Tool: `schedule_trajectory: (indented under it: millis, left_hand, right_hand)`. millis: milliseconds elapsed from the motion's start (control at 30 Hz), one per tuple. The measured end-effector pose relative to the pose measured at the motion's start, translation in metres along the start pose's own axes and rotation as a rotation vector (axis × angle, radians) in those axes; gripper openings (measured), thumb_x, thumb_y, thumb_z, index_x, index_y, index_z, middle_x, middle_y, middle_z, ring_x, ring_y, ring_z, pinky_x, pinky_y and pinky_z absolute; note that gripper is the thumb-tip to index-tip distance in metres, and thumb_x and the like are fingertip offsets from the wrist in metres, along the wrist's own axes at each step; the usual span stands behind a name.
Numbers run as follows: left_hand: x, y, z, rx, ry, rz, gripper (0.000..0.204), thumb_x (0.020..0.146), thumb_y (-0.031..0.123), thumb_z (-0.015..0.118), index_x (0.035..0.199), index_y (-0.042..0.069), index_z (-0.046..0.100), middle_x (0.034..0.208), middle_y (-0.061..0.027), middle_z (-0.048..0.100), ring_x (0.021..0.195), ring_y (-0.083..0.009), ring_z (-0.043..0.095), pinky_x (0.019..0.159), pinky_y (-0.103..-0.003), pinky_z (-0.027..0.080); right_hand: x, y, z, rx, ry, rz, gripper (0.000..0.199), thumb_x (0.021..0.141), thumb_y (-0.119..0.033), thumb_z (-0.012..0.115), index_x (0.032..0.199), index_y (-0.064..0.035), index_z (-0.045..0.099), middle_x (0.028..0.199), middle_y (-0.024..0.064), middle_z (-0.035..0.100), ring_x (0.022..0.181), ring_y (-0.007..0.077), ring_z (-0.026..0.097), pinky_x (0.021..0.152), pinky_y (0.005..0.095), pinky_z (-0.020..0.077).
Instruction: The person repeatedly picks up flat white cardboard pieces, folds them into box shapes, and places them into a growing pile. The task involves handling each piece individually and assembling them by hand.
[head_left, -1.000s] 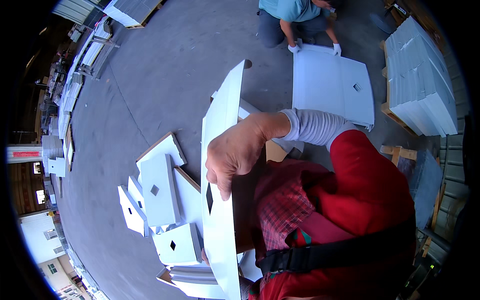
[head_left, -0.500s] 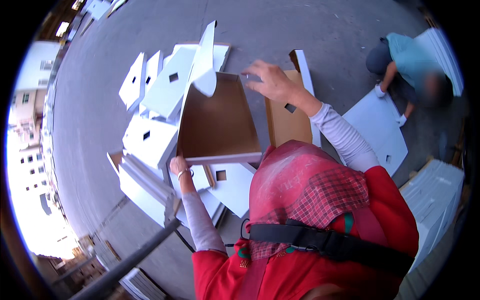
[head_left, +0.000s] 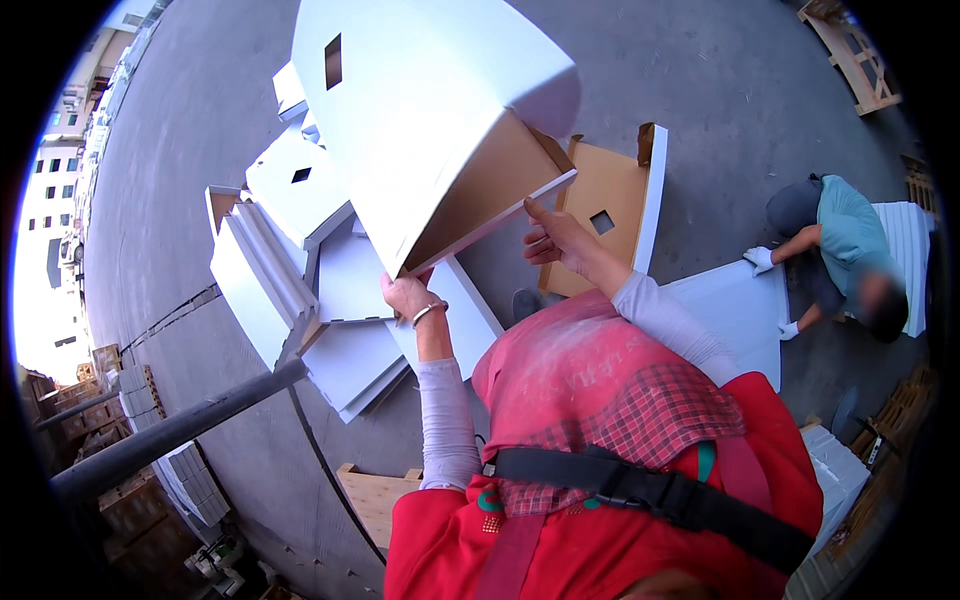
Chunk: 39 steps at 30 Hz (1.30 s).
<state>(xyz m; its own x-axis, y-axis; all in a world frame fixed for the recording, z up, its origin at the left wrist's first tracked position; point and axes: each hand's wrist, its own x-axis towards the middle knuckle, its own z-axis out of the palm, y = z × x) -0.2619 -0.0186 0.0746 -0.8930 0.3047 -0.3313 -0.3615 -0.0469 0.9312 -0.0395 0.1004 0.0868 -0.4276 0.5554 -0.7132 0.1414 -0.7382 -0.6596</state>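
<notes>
There is just one view. The camera sits on the person's head and looks steeply down, very close to their own red top (head_left: 600, 540). The grey floor (head_left: 760, 110) spreads toward 12 o'clock, bending at the rim.

One big white box (head_left: 430, 120) is up in two hands, one brown-lined open box (head_left: 610, 205) lies beside it, and one co-worker (head_left: 845, 245) crouches nearby
</notes>
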Motion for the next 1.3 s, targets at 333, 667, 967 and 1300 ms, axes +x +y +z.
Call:
schedule_trajectory:
  millis: [333, 667, 967, 1300]
  left_hand:
    - [-0.019, -0.028, -0.040, -0.223, -0.161, 0.160, 0.038, 0.093, 0.029, 0.061, 0.115, -0.001, 0.052, 0.101, -0.0128, 0.062, 0.087, -0.0285, 0.067, 0.070, -0.041, 0.061]
    - [-0.048, -0.020, -0.034, -0.256, -0.051, -0.247, 0.063, 0.091, 0.052, 0.057, 0.135, 0.010, 0.043, 0.123, -0.0159, 0.055, 0.102, -0.0374, 0.061, 0.082, -0.054, 0.056]
    - [-0.099, -0.035, -0.074, 0.180, -0.345, -0.757, 0.064, 0.091, 0.057, 0.053, 0.124, 0.002, 0.050, 0.106, -0.0177, 0.057, 0.084, -0.0293, 0.062, 0.075, -0.043, 0.053]
    - [-0.064, -0.019, -0.047, 1.062, -0.732, 0.572, 0.027, 0.089, 0.025, 0.059, 0.078, 0.002, 0.067, 0.085, -0.0182, 0.061, 0.079, -0.0364, 0.057, 0.069, -0.047, 0.046]
  right_hand:
    - [0.011, 0.011, 0.029, 0.468, -0.053, -0.139, 0.042, 0.091, -0.023, 0.065, 0.119, 0.0029, 0.049, 0.103, 0.0133, 0.059, 0.092, 0.0294, 0.064, 0.081, 0.0445, 0.0568]
    - [-0.012, 0.028, 0.030, 0.555, -0.053, -0.167, 0.036, 0.087, -0.011, 0.068, 0.117, 0.0015, 0.054, 0.109, 0.0118, 0.062, 0.098, 0.0264, 0.063, 0.088, 0.0448, 0.0527]
    - [-0.005, 0.044, 0.039, 0.399, 0.189, -0.259, 0.029, 0.080, -0.006, 0.071, 0.106, -0.0030, 0.058, 0.095, 0.0071, 0.064, 0.082, 0.0189, 0.064, 0.071, 0.0369, 0.0543]
    - [-0.035, 0.027, 0.041, 0.110, 0.156, -0.217, 0.023, 0.078, -0.010, 0.074, 0.093, -0.0028, 0.057, 0.078, 0.0044, 0.059, 0.064, 0.0185, 0.063, 0.054, 0.0375, 0.0563]
